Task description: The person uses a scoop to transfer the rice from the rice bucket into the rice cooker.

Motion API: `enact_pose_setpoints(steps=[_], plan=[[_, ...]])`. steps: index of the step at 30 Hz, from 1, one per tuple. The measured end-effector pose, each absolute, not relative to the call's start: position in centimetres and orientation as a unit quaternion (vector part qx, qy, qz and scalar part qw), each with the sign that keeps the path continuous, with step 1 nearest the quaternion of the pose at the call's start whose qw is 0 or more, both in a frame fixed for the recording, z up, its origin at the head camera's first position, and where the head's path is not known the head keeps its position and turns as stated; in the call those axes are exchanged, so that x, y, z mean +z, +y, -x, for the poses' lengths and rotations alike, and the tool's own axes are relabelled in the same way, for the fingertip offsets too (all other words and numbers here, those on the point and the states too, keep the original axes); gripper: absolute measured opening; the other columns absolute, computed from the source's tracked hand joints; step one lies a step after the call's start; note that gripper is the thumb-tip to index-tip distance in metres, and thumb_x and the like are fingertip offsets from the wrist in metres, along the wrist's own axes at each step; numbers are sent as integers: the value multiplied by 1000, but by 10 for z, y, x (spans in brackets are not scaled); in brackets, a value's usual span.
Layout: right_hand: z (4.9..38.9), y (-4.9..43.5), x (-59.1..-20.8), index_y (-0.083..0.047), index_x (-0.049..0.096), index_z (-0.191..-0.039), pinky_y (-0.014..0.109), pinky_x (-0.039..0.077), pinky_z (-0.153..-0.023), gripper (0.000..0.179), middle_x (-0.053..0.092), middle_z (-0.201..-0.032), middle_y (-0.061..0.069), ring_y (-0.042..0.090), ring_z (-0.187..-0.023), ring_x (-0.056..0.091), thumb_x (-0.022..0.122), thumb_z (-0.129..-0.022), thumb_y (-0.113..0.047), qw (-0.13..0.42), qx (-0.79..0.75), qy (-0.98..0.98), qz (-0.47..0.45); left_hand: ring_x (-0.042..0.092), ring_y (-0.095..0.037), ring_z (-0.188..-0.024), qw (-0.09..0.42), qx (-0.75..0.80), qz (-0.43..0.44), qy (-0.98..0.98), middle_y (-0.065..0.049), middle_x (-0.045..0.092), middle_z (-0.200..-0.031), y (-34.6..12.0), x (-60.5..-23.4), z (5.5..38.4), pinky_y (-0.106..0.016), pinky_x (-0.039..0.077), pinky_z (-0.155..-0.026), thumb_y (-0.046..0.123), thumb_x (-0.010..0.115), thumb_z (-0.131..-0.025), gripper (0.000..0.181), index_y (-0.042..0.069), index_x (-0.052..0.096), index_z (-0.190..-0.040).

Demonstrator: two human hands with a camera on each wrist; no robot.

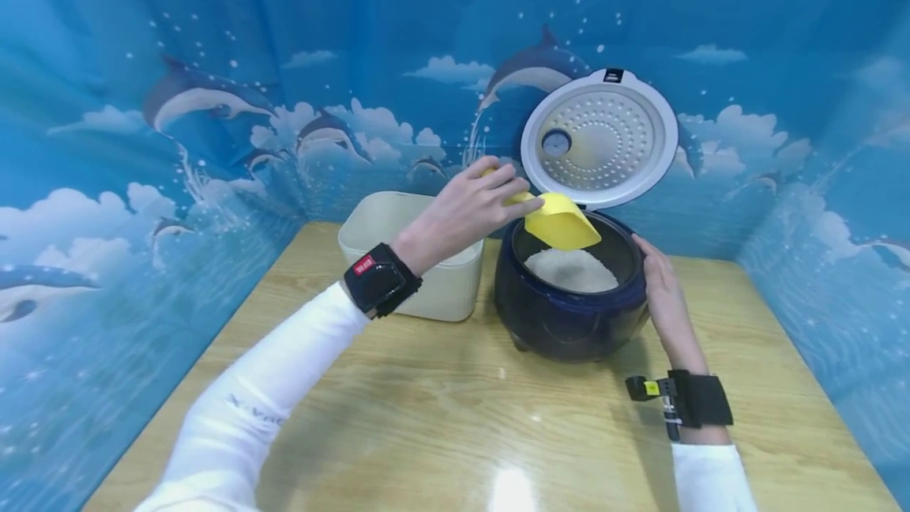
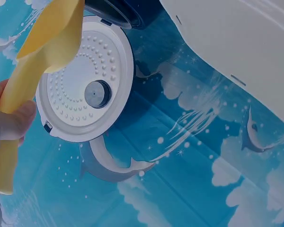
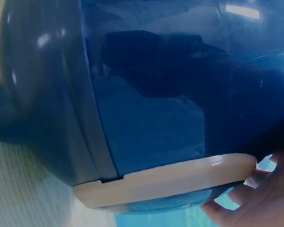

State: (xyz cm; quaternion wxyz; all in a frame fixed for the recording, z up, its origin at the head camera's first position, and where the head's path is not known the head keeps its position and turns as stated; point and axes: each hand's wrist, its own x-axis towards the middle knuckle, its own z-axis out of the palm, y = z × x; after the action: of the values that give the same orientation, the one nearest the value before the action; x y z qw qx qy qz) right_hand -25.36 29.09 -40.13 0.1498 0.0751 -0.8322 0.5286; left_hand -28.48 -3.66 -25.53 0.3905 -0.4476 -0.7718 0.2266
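Observation:
My left hand (image 1: 472,204) grips the handle of a yellow scoop (image 1: 562,221), whose bowl is tilted over the open rice cooker (image 1: 569,330). In the left wrist view, fingers and thumb wrap round the scoop (image 2: 61,42). A mound of white rice (image 1: 572,269) lies inside the dark blue cooker. My right hand (image 1: 663,283) rests against the cooker's right side, fingers extended along its rim. The right wrist view has that hand (image 3: 262,198) at the lower right, beside the cooker's glossy body (image 3: 151,127) and its pale side strip.
The cooker's lid (image 1: 600,137) stands raised behind it, its dimpled inner plate facing me. A cream bin (image 1: 441,291) is on the wooden table (image 1: 426,409), left of the cooker and partly behind my left arm. A blue dolphin-print curtain (image 1: 398,38) encloses the back and sides.

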Motion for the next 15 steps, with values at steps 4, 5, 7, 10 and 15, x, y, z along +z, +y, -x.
enact_pose_setpoints(steps=[4,5,7,10,15], plan=[[254,292,-401,-7,28,-160,66,7,-118,57,21,-165,23,46,-151,13,21,-113,-37,146,526,-834,-75,56,-23,-115,350,137,431,-820,0,68,-123,-45,-259,288,-36,42,-95,3,61,-100,47,29,63,-140],[254,293,-401,-7,28,-160,66,7,-118,56,21,-165,23,46,-151,12,21,-113,-37,146,526,-834,-76,57,-24,-113,334,105,420,-837,0,69,-122,-48,-260,289,-36,43,-92,6,63,-100,45,29,64,-138],[254,294,-401,-6,28,-160,66,6,-118,56,21,-165,23,46,-151,12,20,-113,-36,148,525,-834,-79,58,-25,-110,306,42,391,-867,-1,71,-120,-56,-263,292,-37,43,-87,11,66,-99,41,29,66,-136],[255,294,-401,-6,28,-160,66,6,-118,56,22,-164,24,47,-151,13,19,-113,-35,149,523,-835,-83,59,-26,-104,277,-25,355,-893,-3,71,-117,-71,-270,295,-38,45,-86,20,70,-98,39,26,66,-136],[256,294,-403,-4,28,-159,64,7,-119,55,23,-164,25,47,-150,14,19,-113,-32,149,520,-836,-85,63,-23,-95,237,-116,337,-904,-5,72,-114,-99,-282,296,-35,50,-80,22,71,-97,38,20,65,-135]])
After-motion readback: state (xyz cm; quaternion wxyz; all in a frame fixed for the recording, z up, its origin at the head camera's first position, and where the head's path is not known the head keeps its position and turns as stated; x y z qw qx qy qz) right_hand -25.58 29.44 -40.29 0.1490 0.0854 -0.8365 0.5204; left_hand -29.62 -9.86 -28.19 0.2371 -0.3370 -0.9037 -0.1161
